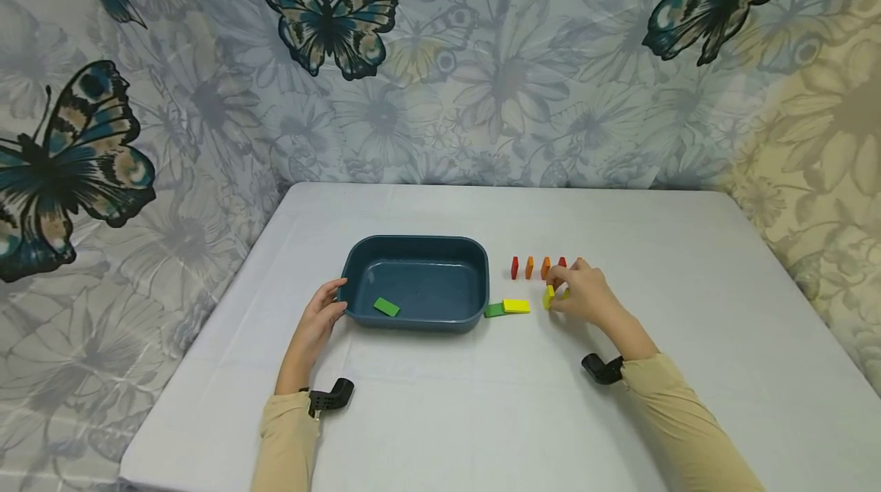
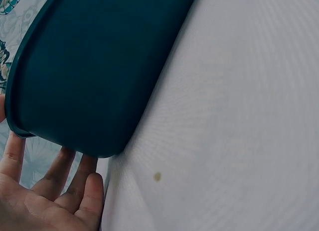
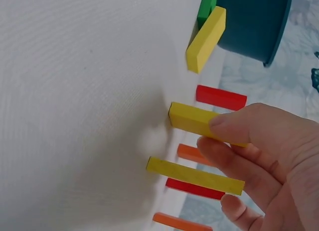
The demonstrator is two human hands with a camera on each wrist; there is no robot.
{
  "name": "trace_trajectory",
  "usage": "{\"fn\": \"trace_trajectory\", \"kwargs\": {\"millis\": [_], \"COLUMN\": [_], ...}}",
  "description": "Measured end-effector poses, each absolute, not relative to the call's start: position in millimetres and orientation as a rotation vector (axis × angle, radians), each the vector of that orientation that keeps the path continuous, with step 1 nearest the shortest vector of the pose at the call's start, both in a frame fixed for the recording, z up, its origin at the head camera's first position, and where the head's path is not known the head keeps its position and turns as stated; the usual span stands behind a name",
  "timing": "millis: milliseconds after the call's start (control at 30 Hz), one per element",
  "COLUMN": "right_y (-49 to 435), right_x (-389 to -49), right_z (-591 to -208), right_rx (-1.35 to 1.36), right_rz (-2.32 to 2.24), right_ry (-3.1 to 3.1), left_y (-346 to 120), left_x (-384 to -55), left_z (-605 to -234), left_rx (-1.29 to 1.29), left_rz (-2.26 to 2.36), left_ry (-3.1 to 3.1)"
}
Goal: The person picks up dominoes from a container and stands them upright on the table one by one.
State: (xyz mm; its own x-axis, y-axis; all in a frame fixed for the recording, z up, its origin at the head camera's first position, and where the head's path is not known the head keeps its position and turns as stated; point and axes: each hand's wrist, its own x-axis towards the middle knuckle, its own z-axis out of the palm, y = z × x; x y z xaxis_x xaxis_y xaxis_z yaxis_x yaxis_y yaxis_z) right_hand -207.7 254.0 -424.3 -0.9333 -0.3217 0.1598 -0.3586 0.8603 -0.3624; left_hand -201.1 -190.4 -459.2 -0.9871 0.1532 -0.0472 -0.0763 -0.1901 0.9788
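My left hand (image 1: 320,317) rests against the left end of a dark teal rectangular tub (image 1: 420,321). In the left wrist view its fingers (image 2: 52,178) reach up to the tub's wall and rim. A green block (image 1: 387,306) lies inside. Right of the tub, my right hand (image 1: 586,294) pinches a yellow domino-like block (image 3: 189,118) between thumb and fingers, its lower end at the cloth. Close beside it stands a second yellow block (image 3: 194,176), near the other fingertips. Another yellow block (image 1: 516,306) leans on a green one (image 1: 494,311) beside the tub.
Behind the right hand, a row of upright blocks includes a red one (image 1: 515,268), an orange one (image 1: 529,268), another orange one (image 1: 546,268) and a red one (image 1: 561,262) partly hidden. A white cloth covers the table (image 1: 440,408). Butterfly-patterned fabric (image 1: 440,117) hangs behind.
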Motion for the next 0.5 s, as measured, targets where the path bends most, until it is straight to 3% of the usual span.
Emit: {"fn": "trace_trajectory", "kwargs": {"millis": [500], "right_y": [255.7], "right_x": [-208.0], "right_z": [-418.2], "right_rx": [0.547], "right_rz": [0.587], "right_ry": [-2.964], "left_y": [-191.1], "left_x": [-200.2], "left_z": [-459.7], "left_rx": [0.088], "left_rz": [2.303], "left_ry": [1.923]}}
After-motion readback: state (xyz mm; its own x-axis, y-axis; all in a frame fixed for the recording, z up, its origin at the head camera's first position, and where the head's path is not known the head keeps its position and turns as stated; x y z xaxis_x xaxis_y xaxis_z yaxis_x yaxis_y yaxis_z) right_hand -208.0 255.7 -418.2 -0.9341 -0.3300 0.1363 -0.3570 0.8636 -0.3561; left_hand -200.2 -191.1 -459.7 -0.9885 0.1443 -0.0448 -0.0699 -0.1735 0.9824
